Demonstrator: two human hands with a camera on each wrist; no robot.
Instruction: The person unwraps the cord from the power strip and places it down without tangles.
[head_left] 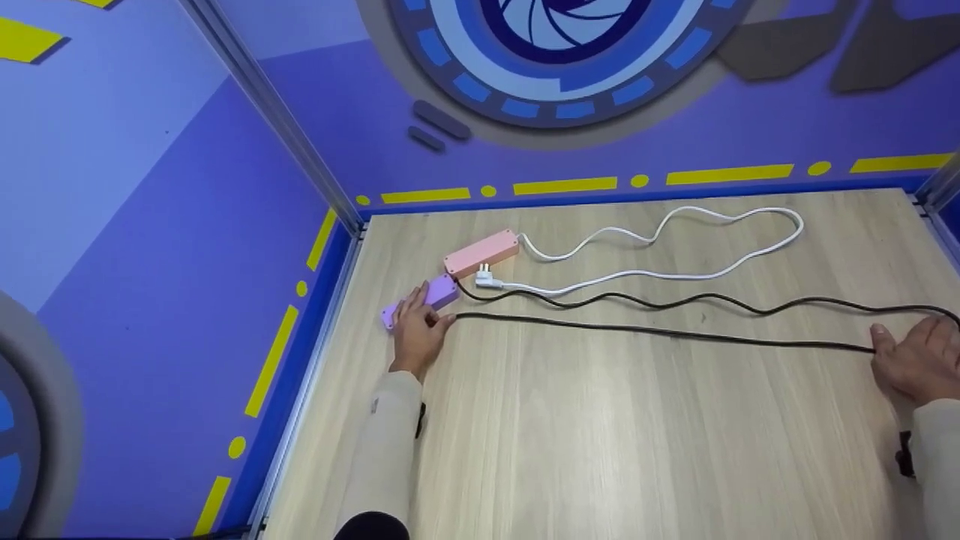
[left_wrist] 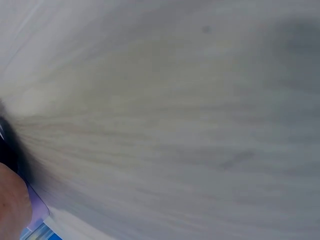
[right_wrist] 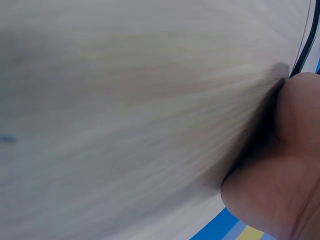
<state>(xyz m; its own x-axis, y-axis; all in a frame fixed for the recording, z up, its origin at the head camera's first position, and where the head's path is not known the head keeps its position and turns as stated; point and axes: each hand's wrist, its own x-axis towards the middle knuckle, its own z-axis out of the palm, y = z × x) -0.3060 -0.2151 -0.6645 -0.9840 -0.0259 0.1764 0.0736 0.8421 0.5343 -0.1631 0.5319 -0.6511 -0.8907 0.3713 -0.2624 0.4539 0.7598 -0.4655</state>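
My left hand (head_left: 420, 334) lies over a purple power strip (head_left: 442, 291), its fingers across the casing. Its thumb and a curled finger pinch the near end of a black power cord (head_left: 660, 331), whose tip they hide. In the left wrist view, a dark piece (left_wrist: 7, 150) sits beside the hand's skin and the strip's corner (left_wrist: 38, 207). Out at the right edge, my right hand (head_left: 916, 358) rests on the table, thumb apart from its fingers. The cord runs under this hand and loops back to the strip. The right wrist view shows the cord (right_wrist: 309, 47) beyond the thumb.
Behind the purple strip lies a pink power strip (head_left: 484, 252) with a white cord (head_left: 675, 276) looped rightward. Its white plug (head_left: 487, 277) lies prongs up in front of it. Blue-purple printed panels (head_left: 315, 112) wall the wooden table (head_left: 600, 435) at the left and back.
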